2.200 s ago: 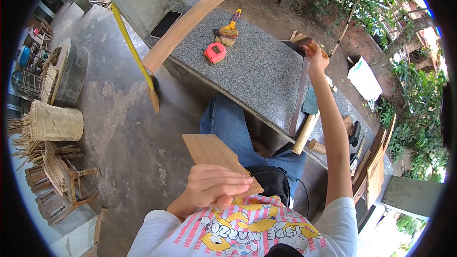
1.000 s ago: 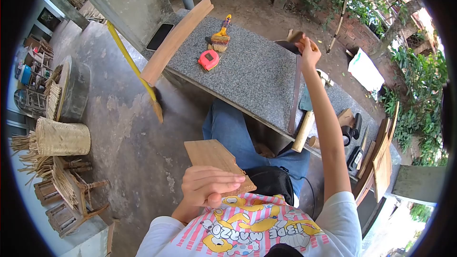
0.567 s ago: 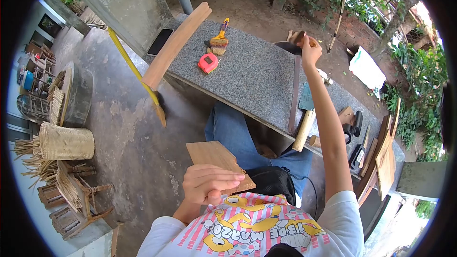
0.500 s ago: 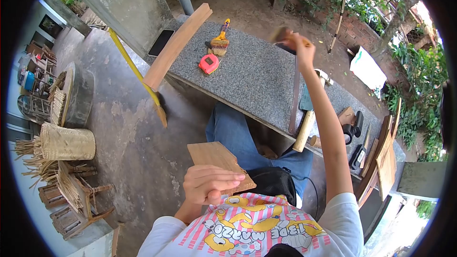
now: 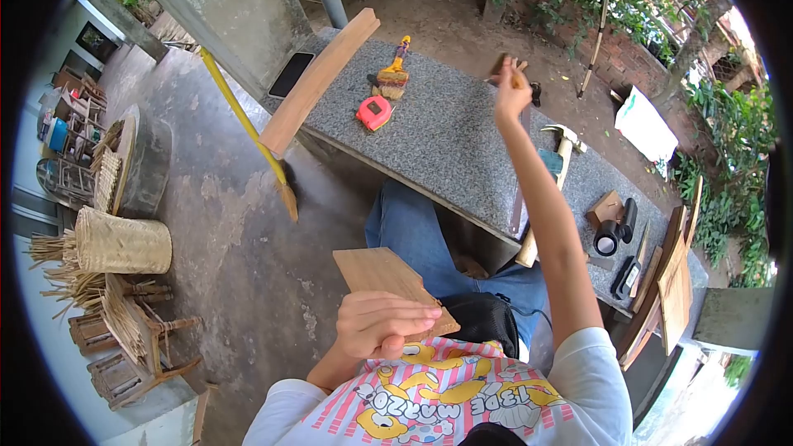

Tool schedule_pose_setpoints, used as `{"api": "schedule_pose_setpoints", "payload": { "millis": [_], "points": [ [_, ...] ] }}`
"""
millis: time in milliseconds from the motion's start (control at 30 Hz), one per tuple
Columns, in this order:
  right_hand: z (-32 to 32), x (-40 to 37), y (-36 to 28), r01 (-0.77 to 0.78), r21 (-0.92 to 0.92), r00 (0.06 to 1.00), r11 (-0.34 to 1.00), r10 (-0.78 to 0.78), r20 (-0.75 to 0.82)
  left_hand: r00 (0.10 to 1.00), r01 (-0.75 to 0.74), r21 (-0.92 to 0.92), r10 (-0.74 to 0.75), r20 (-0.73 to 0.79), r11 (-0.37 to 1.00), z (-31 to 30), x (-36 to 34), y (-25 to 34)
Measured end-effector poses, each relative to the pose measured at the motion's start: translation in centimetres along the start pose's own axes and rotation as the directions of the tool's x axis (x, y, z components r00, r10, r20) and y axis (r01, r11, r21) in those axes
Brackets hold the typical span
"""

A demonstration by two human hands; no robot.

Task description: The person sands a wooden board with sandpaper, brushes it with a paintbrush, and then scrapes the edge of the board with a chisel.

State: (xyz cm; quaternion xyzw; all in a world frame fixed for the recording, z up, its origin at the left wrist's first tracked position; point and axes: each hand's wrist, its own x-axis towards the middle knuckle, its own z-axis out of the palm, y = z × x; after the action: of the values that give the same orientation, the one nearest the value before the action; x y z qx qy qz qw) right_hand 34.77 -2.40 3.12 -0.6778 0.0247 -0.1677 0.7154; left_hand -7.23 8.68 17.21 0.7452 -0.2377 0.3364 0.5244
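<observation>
Low in front of my chest, my left hand (image 5: pixel 380 324) is closed on a flat wooden board (image 5: pixel 382 271), which slants up to the left and has a rough, notched right edge. Out over the far edge of the stone bench, my right hand (image 5: pixel 514 99) grips what looks like a small brush (image 5: pixel 500 66); its brown end points up and left, and the fingers hide much of it. Beneath my right forearm lies a claw hammer (image 5: pixel 565 149) with a pale handle.
On the granite bench (image 5: pixel 450 136) lie a pink tape measure (image 5: pixel 374 113), a yellow-handled brush (image 5: pixel 393 78), a phone (image 5: pixel 292 74) and a long wooden strip (image 5: pixel 322 83). Black tools (image 5: pixel 615 231) and wooden boards (image 5: pixel 673 281) occupy its right end. A yellow pole (image 5: pixel 239 116) leans at left.
My right hand has shifted slightly left, and the brush is less blurred. The camera view has turned a little, uncovering the hammer's head. My left hand still holds the board.
</observation>
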Motion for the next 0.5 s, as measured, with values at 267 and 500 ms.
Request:
{"api": "schedule_pose_setpoints", "payload": {
  "millis": [267,500],
  "points": [
    [-5.3,-0.8,-3.0,-0.352,0.052,0.736,0.934,0.242,0.632,1.0,0.002,0.016,-0.002,0.013,1.0,0.5,0.7,-0.3],
    [-9.2,-0.5,-5.8,0.04,-0.028,0.999,0.999,-0.039,0.026,0.758,0.419,0.164,-0.245,-0.604,0.893,-2.0,0.1,-0.8]
  ]
}}
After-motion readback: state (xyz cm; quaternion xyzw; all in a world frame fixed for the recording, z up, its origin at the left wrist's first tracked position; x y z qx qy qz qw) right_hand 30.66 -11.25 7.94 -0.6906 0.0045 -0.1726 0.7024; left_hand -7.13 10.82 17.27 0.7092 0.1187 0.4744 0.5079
